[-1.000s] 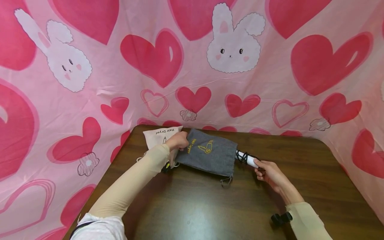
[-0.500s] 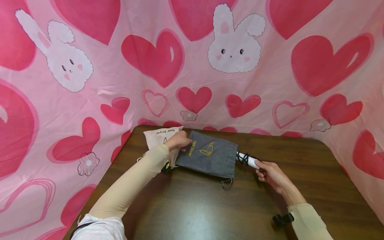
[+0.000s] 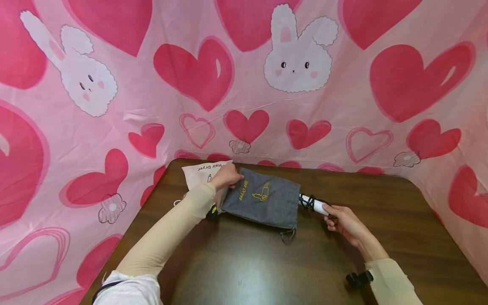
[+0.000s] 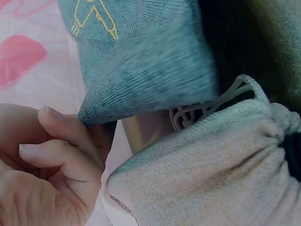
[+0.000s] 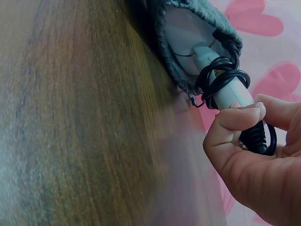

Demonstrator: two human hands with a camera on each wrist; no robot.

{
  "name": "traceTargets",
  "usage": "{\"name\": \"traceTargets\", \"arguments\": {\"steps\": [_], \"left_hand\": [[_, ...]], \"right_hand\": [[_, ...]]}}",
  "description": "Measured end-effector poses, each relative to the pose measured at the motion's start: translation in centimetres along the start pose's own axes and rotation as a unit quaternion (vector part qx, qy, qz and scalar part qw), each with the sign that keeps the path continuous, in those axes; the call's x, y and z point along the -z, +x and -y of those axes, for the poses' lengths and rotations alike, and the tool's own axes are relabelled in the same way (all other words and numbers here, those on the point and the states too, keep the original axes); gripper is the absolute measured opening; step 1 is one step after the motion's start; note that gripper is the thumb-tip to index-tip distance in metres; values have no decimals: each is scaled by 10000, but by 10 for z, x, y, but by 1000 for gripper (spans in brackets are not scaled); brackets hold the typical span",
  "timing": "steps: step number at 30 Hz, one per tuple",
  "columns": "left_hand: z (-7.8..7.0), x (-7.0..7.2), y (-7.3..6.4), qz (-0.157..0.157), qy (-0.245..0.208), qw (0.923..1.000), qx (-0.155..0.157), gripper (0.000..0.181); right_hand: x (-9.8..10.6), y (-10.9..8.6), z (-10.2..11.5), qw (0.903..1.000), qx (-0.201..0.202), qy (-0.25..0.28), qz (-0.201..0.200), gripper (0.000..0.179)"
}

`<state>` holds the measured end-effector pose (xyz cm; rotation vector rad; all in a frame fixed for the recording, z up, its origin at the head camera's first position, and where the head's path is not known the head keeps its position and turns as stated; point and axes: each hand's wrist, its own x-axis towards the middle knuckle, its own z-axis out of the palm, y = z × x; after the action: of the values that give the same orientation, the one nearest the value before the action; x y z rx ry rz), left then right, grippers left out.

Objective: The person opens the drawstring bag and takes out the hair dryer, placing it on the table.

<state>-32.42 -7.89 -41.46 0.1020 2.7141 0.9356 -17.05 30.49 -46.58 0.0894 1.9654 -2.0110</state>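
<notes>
Pinching left hand (image 3: 226, 175): grips a corner of the gray bag (image 3: 267, 203).
Right hand (image 3: 345, 222): grasps the white handle (image 3: 321, 207), wound with black cord (image 5: 222, 79).
Table (image 3: 248, 262): beneath the gray bag, which spans between both hands, white handle protruding from its mouth.

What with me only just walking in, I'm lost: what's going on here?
A person's right hand grips the white handle, wrapped with black cord, of what looks like a hair dryer, its body inside a gray bag. The left hand pinches a corner at the bag's opposite end. A pale bag lies nearby on the table.
</notes>
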Motion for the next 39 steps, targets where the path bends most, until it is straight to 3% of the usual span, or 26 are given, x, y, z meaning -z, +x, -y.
{"name": "traceTargets", "arguments": {"steps": [4,7,18,26,39], "left_hand": [[4,0,-3,-124,77,9994,-327,51],[7,1,-3,-159,71,9991,-391,51],[7,5,-2,-76,103,9996,-252,49],[5,8,-3,-247,222,9994,-139,46],[6,10,-1,-257,142,9995,-128,44]], "right_hand": [[1,-1,0,10000,10,8,20,34],[2,-3,1,10000,21,-6,17,36],[5,-4,2,10000,72,-49,0,38],[7,-5,1,9999,67,23,-85,39],[11,-5,1,9995,58,120,-272,39]]}}
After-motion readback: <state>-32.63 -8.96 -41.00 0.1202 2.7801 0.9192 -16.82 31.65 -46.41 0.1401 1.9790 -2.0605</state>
